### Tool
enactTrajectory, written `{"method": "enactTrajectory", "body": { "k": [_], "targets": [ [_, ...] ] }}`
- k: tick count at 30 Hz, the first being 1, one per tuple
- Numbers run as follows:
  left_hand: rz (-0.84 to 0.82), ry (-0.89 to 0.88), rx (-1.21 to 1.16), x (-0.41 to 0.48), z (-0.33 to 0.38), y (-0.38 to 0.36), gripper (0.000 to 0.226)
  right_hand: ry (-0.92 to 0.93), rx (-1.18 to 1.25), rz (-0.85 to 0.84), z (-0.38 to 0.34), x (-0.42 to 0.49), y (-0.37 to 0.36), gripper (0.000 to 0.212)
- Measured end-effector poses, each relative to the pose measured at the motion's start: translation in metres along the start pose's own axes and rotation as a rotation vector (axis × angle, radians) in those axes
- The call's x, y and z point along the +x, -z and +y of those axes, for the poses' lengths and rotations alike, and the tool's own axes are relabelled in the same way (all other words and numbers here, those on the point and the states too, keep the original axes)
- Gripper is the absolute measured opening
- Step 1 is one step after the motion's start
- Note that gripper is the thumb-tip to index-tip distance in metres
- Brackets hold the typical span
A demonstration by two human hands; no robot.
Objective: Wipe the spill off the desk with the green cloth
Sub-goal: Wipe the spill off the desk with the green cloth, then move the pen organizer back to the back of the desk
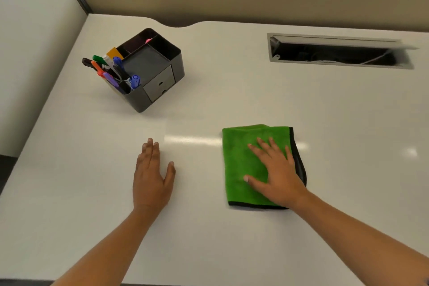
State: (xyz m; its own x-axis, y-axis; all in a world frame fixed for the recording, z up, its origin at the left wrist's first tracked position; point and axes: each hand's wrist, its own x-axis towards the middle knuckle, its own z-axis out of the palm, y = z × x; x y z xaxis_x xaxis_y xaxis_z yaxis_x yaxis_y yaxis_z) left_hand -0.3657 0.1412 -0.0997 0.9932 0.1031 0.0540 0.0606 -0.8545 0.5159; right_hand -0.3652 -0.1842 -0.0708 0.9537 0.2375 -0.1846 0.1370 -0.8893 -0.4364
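A folded green cloth point(241, 160) with a black edge lies flat on the white desk point(209, 239), right of centre. My right hand point(276, 174) rests palm down on the cloth with its fingers spread, pressing it to the desk. To the left, my left hand point(152, 176) lies flat on the bare desk surface, fingers together and thumb out, holding nothing. I cannot make out any spill on the desk; only bright light reflections show beside the cloth.
A black desk organiser point(148, 69) with several coloured markers point(111, 69) stands at the back left. A long cable slot point(339, 52) with its lid raised is set into the desk at the back right. Partition walls close off the left and back.
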Motion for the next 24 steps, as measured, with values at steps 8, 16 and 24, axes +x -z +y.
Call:
{"method": "enactTrajectory", "body": {
  "k": [8, 16, 24],
  "targets": [
    [0.282, 0.566, -0.525, 0.090, 0.020, 0.050, 0.030, 0.183, 0.083, 0.302, -0.004, -0.056, -0.007, 0.037],
    [0.055, 0.941, -0.829, 0.168, 0.027, 0.094, 0.044, 0.203, 0.150, 0.277, -0.063, 0.023, 0.031, 0.023],
    [-0.018, 0.928, -0.911, 0.178, 0.022, 0.094, 0.056, -0.103, 0.512, 0.067, -0.124, 0.149, 0.087, 0.009]
  ]
}}
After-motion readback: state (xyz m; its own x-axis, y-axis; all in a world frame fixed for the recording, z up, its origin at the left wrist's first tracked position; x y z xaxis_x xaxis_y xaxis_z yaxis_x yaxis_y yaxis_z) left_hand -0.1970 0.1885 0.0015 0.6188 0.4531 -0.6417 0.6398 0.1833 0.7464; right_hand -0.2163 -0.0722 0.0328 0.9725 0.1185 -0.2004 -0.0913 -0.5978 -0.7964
